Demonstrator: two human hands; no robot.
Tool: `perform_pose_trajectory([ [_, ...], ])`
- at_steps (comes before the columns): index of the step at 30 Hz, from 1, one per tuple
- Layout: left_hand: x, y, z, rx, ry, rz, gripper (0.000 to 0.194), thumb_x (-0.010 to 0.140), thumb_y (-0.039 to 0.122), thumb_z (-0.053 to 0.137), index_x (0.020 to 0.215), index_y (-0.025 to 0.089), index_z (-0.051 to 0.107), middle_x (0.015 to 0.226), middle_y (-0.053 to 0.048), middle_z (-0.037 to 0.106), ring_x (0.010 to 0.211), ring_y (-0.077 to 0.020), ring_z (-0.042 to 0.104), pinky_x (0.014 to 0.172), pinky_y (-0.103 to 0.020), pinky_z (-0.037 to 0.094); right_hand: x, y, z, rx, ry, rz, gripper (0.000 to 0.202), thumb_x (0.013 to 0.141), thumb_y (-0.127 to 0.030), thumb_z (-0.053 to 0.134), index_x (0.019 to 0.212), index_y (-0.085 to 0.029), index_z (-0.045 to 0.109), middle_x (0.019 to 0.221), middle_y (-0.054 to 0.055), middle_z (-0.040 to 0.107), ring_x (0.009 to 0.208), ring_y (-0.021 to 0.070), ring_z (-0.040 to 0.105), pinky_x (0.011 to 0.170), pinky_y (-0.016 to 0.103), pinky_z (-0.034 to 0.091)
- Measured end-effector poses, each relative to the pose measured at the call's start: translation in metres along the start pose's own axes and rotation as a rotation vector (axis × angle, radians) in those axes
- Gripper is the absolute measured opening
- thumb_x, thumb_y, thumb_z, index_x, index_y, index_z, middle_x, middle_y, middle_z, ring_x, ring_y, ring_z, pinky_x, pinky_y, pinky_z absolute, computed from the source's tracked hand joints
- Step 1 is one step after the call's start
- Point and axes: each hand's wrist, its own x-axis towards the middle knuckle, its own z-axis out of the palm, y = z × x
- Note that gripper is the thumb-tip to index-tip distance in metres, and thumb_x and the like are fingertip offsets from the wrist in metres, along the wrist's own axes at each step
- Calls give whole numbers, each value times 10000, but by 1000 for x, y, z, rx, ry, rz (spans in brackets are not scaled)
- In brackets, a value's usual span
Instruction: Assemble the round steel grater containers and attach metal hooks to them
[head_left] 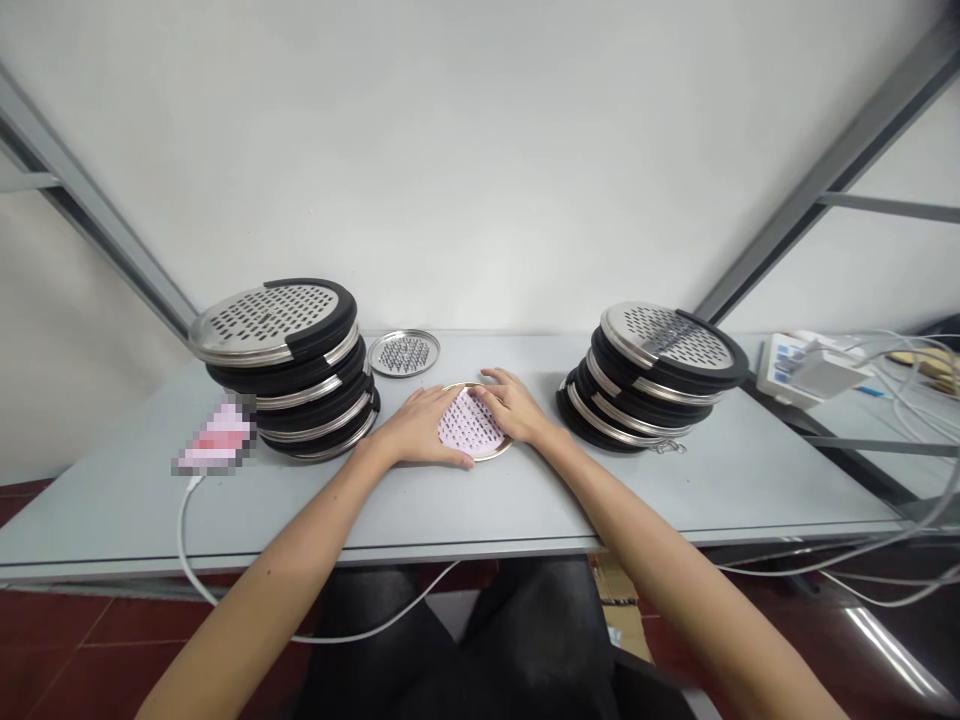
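Note:
A round grater plate with rows of small raised holes lies on the table in front of me. Its face looks pale pink, inside a shiny metal rim. My left hand holds it round the left side, the thumb along the near edge and the fingers over the far edge. On the right, my right hand grips the rim, with the thumb on the face. Both palms hide part of the rim. Just behind my left hand, a second round metal grater plate rests flat.
Tall stacks of round grater plates with black edging stand at left and right. A white cable runs from a blurred pink item over the front edge. White power strip and tangled cables lie far right.

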Motion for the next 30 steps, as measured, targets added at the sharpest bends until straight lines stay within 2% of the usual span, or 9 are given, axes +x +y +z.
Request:
perform_pose_trajectory([
  [7,0,-2,2,-12,11,-15,1178,550,702,753,1493,196,260,1499,-153,396,1384,-356,350,1150,-490,224,0,1,1,-13,-43,9,447,978,-480,367,1205,-257,680,1421,73,520,1419,286,312,1171,506,247],
  [12,0,-2,2,-22,21,-18,1187,541,705,756,1492,193,264,1493,-159,404,1378,-352,360,1148,-483,235,1,0,2,-23,-46,-7,432,983,-465,366,1201,-265,682,1394,78,547,1413,247,336,1192,484,211],
  [18,0,-1,1,-16,-2,-44,1207,543,720,743,1500,178,246,1504,-168,382,1393,-351,337,1154,-487,226,1,0,2,-22,-34,-20,434,973,-477,380,1165,-257,701,1383,64,556,1421,255,319,1196,495,200],
  [24,0,0,0,-18,-14,-59,1220,542,722,742,1501,153,246,1523,-172,350,1407,-355,310,1161,-493,218,-1,-3,0,-16,-33,29,451,959,-509,390,1160,-262,709,1446,52,495,1474,318,153,1190,533,182],
  [30,0,1,-1,-4,-15,-50,1216,542,719,745,1502,159,250,1512,-169,371,1397,-362,328,1163,-489,225,-2,-3,1,-17,-16,-3,495,981,-490,327,1161,-228,706,1436,83,502,1460,292,209,1192,510,185],
])
